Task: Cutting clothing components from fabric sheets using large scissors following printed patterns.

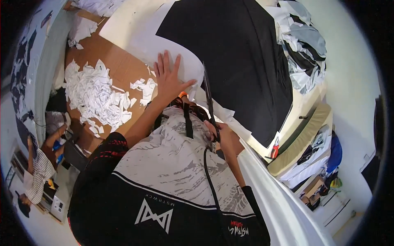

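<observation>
My left hand (167, 80) lies flat with its fingers spread on a white sheet (135, 30), close to the edge of a large piece of black fabric (230, 45). Whether the sheet is paper or cloth I cannot tell. My right hand (217, 132) is closed around the handles of long dark scissors (208, 92). Their blades point away from me along the curved border between the white sheet and the black fabric. How far the blades are apart is hard to see.
White scraps (96, 92) lie heaped on the brown floor at left. Folded cloth (303, 45) is piled at the far right. A red-handled tool (275, 151) rests by the table edge. White fabric (279, 201) hangs at lower right. Another person (41, 172) sits at left.
</observation>
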Motion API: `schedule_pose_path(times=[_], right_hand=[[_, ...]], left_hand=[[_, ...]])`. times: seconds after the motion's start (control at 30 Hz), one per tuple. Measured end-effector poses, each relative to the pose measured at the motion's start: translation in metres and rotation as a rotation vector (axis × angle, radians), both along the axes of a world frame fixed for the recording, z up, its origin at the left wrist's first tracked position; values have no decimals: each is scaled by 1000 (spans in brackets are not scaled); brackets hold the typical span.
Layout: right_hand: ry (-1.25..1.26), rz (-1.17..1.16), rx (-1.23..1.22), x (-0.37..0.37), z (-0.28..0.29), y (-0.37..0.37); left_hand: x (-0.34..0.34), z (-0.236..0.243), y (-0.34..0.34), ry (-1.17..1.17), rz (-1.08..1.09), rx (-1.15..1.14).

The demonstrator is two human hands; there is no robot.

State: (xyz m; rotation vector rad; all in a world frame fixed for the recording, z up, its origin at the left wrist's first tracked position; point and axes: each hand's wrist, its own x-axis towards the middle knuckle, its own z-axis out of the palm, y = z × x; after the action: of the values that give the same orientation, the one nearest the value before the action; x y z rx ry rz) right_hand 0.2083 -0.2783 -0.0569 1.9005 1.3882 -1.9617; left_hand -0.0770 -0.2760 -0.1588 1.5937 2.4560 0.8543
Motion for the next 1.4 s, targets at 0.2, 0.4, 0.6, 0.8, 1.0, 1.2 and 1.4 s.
schedule_pose_path(times=[0.2,0.4,0.6,0.8,1.0,1.2,1.4], right_hand=[[-35,170,1,18,-3,12],[13,252,10,18,-15,36],[98,291,-24,5,-20,56],[-37,437,5,4,-11,82],[78,601,58,-32,-1,113],[-104,698,36,-42,1,140],[28,743,0,-48,-5,167]], left_hand=[[-9,5,-18,-46,25,25],[-17,6,-35,-59,54,40],[-23,3,-46,-90,70,45],[-27,3,-49,-121,81,41],[-31,-1,-53,-134,96,73],[-34,-1,-56,-143,82,56],[-34,4,-53,-160,97,58]])
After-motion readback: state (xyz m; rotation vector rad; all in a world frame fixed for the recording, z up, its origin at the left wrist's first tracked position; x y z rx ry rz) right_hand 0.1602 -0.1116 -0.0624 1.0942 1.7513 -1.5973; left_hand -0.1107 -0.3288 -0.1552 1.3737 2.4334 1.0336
